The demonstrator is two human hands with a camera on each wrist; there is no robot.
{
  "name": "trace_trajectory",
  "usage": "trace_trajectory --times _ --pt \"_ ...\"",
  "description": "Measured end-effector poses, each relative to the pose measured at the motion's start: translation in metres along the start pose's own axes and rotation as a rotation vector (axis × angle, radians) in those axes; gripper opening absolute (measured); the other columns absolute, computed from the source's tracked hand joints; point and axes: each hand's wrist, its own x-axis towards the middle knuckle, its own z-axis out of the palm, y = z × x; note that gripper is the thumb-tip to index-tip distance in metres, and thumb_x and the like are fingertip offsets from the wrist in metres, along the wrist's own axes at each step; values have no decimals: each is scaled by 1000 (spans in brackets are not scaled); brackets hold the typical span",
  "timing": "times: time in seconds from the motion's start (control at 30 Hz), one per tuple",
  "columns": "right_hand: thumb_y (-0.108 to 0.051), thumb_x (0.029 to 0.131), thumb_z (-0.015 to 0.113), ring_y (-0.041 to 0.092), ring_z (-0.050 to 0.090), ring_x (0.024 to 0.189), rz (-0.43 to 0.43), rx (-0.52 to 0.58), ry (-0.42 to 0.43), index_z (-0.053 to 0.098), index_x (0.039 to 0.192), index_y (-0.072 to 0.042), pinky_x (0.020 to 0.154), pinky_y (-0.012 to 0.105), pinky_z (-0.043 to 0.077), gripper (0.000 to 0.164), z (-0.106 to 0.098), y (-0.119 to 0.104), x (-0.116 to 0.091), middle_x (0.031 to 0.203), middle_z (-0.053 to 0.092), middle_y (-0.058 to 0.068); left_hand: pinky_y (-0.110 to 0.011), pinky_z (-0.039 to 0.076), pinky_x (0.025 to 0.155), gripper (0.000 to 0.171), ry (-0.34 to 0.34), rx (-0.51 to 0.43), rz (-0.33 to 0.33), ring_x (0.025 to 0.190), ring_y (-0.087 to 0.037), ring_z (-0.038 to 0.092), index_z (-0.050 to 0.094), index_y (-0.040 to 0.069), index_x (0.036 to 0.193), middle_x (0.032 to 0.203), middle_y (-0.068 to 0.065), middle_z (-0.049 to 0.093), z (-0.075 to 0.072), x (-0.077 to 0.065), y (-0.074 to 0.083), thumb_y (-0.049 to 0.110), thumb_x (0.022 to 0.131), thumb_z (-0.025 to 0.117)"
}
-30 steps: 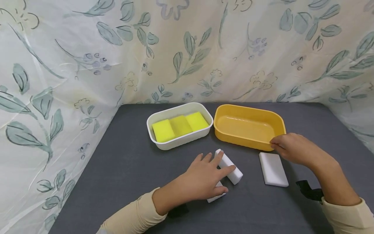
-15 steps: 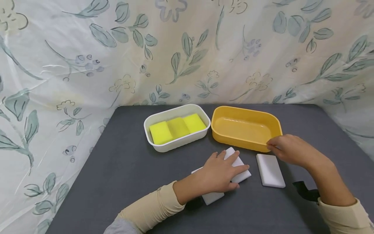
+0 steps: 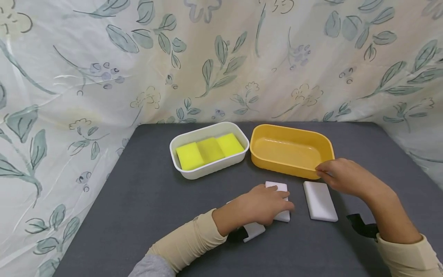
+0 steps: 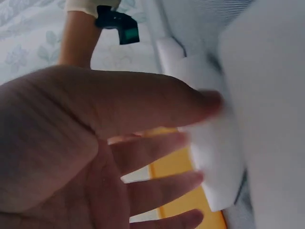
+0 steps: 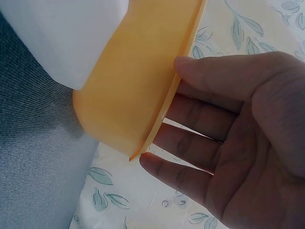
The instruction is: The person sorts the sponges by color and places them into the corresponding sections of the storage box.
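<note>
In the head view my left hand point(image 3: 261, 206) lies over a white rectangular block point(image 3: 282, 216), its fingers spread across it and partly hiding it. Seen from the left wrist, the thumb and fingers point(image 4: 164, 191) are fairly straight, with fingertips at the block's edge. A second white block point(image 3: 254, 231) sits partly beneath the left wrist. My right hand point(image 3: 349, 179) pinches the near right rim of a yellow-orange tray point(image 3: 287, 152), thumb on one side and fingers on the other. Beside that tray's front, a third white block point(image 3: 320, 202) lies flat on the dark surface.
A white tray point(image 3: 214, 168) holding several yellow sponge blocks point(image 3: 210, 150) stands to the left of the yellow-orange one. Behind the dark tabletop point(image 3: 145, 200) hangs a floral cloth point(image 3: 207, 57), which also runs along the left side.
My left hand has moved right, and the white block under it has shifted right and turned from slanting to nearly straight. The right hand keeps its hold on the tray rim.
</note>
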Motion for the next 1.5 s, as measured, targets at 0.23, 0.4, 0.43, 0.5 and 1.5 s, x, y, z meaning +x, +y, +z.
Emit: trace_trajectory --times 0.23,0.4,0.43,0.5,1.5 --pt "-5 91 72 11 51 63 -9 -3 2 74 103 3 58 32 47 15 1 0 0 82 67 -1 -43 38 107 66 -4 45 -16 141 -21 37 49 36 146 155 7 38 -5 4 5 27 88 78" --pt "-7 91 73 11 51 62 -15 -3 6 74 104 3 57 30 46 16 1 0 0 81 67 -2 -44 33 110 81 -20 8 -158 145 -28 30 38 32 152 160 -1 31 -2 3 -1 39 83 81" --pt "-7 91 73 11 50 62 -17 -5 7 74 104 3 57 30 46 16 1 0 0 81 67 -2 -44 34 110 83 -21 5 -175 145 -28 30 37 31 153 160 -3 30 -1 3 -2 40 83 82" --pt "-7 91 73 11 50 62 -19 -11 11 74 103 2 56 30 46 15 1 1 0 80 66 -2 -43 36 108 88 -16 3 -194 144 -28 32 36 29 153 160 -5 31 0 2 -5 43 81 83" --pt "-8 91 73 11 50 62 -4 -1 11 74 102 1 57 31 46 14 -3 -3 1 78 65 -4 -30 41 96 88 -2 -53 -66 117 -15 43 39 27 152 136 1 44 -7 3 -25 47 79 83"
